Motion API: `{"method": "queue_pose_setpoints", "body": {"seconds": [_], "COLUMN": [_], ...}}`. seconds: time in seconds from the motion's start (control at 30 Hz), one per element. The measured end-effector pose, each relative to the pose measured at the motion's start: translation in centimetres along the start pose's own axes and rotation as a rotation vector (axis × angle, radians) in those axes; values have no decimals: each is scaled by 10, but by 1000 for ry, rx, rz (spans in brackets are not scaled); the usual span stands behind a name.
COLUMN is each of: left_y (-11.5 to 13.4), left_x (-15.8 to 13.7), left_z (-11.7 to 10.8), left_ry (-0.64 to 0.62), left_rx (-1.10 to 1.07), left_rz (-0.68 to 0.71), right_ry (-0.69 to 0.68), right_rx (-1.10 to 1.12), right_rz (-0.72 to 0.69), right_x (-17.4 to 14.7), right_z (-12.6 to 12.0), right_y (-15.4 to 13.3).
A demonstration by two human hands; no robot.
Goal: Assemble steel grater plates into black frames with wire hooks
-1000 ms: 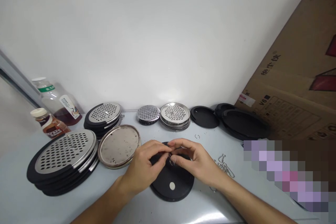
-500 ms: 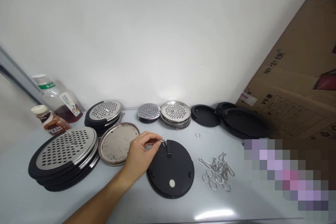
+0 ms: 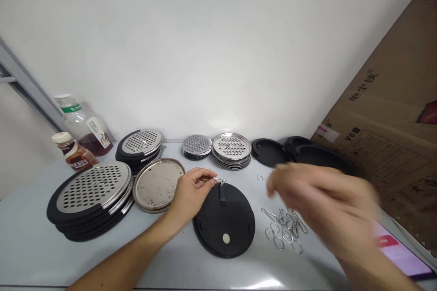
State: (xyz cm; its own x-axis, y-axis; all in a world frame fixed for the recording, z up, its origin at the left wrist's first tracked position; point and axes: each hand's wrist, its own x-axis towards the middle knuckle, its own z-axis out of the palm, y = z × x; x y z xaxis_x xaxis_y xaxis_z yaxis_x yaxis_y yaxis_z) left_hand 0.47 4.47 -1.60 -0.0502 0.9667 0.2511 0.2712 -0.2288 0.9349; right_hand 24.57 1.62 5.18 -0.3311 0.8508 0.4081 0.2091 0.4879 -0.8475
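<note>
My left hand (image 3: 194, 191) pinches a small shiny metal piece (image 3: 220, 180) at the top edge of a round black disc (image 3: 235, 227). Whether that piece is a ring or a clip I cannot make out. The disc lies flat, with a short black strap (image 3: 222, 195) near its top and a pale round spot (image 3: 226, 238) lower down. My right hand (image 3: 327, 200) is raised in front of the loose metal clips (image 3: 290, 223) and rings (image 3: 279, 243), smeared by motion. What its fingers hold, if anything, does not show.
Left of the disc are a bare metal lid (image 3: 159, 186) and stacks of black-rimmed grater discs (image 3: 94, 186). Along the wall stand more grater discs (image 3: 232, 147) and black trays (image 3: 269, 152). Two bottles (image 3: 73, 152) stand far left; a cardboard box (image 3: 392, 145) and phone (image 3: 403, 250) are right.
My right hand has come into view from the right, over the loose clips. My left hand keeps its pinch at the disc's top edge. The view has shifted slightly.
</note>
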Motion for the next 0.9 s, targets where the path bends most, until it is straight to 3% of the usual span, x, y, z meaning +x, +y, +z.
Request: {"method": "queue_pose_setpoints", "body": {"seconds": [0.07,0.1,0.2,0.3,0.43,0.7,0.9], "left_y": [4,5,7,2,-9,-26,-26], "left_x": [5,6,9,8,8,8,4], "left_z": [5,8,16,19,15,11,9], "left_ry": [-23,-34,-47,-27,13,-20,-48], "left_rx": [-2,-2,12,66,168,338,453], "left_rz": [19,31,64,91,126,217,300], "right_ry": [21,-48,-185,-155,-94,-57,-93], "right_rx": [-163,-205,-89,-25,-70,-257,-294], "right_rz": [-114,-131,-14,67,98,-190,-215], "right_x": [32,43,54,47,42,37,35], "right_z": [13,20,40,51,55,65,66], "right_y": [20,32,65,85,96,109,115]}}
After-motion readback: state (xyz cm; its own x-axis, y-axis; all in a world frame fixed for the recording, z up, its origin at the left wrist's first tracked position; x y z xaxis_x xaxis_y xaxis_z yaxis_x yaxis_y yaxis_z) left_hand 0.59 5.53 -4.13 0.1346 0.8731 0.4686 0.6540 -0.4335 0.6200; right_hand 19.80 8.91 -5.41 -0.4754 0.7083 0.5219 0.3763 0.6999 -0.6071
